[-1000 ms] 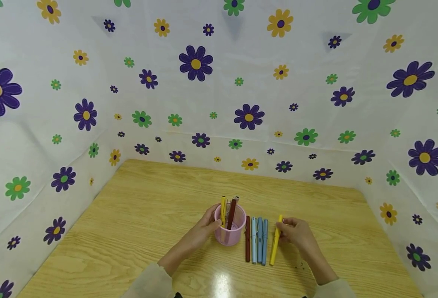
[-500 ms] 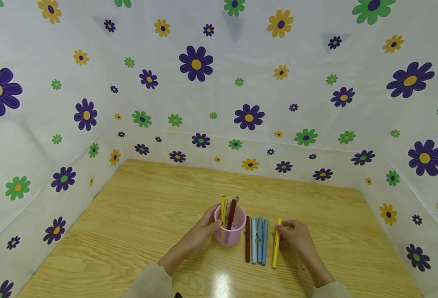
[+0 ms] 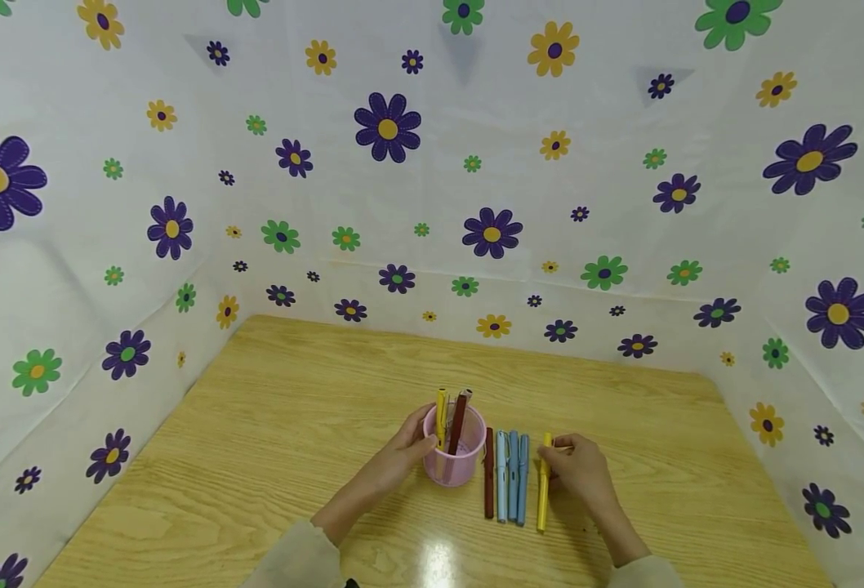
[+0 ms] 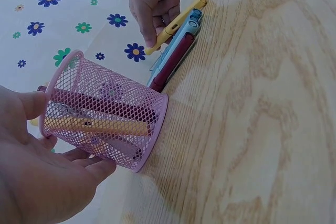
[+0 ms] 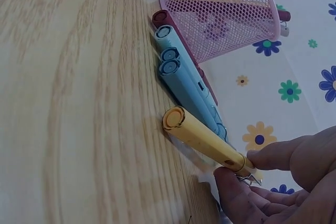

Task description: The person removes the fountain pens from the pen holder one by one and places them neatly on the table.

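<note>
Across the bottom half of the head view spreads the wooden table (image 3: 256, 457), and at lower centre the left hand (image 3: 403, 447) is wrapped round the pink mesh cup (image 3: 463, 472); lower right of centre, the right hand (image 3: 585, 467) has the yellow pen (image 3: 543, 502) pinched, thumb against finger! Inside the cup, at least three upright pens (image 3: 458, 423); between the hands, a dark red pen (image 3: 488, 486), a light blue pen (image 3: 501, 494) and two blue pens (image 3: 514, 490) lie lined up: looks midway, four down, yellow not yet let go
</note>
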Action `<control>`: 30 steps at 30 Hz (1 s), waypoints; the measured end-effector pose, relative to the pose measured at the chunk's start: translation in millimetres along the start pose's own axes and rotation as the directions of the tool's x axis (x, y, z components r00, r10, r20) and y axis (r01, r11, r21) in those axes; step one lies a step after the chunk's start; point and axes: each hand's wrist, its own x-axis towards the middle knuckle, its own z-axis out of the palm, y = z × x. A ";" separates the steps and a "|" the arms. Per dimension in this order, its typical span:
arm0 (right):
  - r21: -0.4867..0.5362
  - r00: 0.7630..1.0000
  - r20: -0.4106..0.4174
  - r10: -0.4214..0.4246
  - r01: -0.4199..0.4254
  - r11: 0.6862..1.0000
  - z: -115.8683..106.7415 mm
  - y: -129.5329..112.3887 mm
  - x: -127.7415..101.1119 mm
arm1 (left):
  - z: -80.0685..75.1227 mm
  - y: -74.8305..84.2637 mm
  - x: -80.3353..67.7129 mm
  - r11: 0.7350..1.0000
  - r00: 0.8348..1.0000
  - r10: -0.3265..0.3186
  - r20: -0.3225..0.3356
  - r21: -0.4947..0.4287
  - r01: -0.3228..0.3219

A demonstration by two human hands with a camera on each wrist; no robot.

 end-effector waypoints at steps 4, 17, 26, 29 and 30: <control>-0.044 1.000 -0.010 0.004 -0.004 0.999 0.8 1.3 2.4 | 0.3 0.2 0.1 1.000 1.000 0.000 0.003 0.003 0.000; -0.140 0.999 -0.051 -0.007 0.000 0.990 3.6 2.6 1.2 | 0.1 -0.2 0.5 1.000 1.000 -0.001 -0.005 0.009 0.001; -0.150 0.998 -0.063 -0.015 0.006 0.989 1.6 2.5 -3.7 | 0.2 -1.0 0.1 1.000 1.000 -0.002 0.001 0.023 0.002; -0.145 0.998 -0.059 -0.024 0.015 0.989 0.3 0.6 -5.0 | -0.4 -2.4 0.7 1.000 1.000 -0.002 0.007 0.019 0.002; -0.139 0.998 -0.056 -0.025 0.017 0.990 -0.1 -0.3 -5.4 | -0.5 -2.7 0.6 1.000 1.000 -0.002 0.008 0.018 0.002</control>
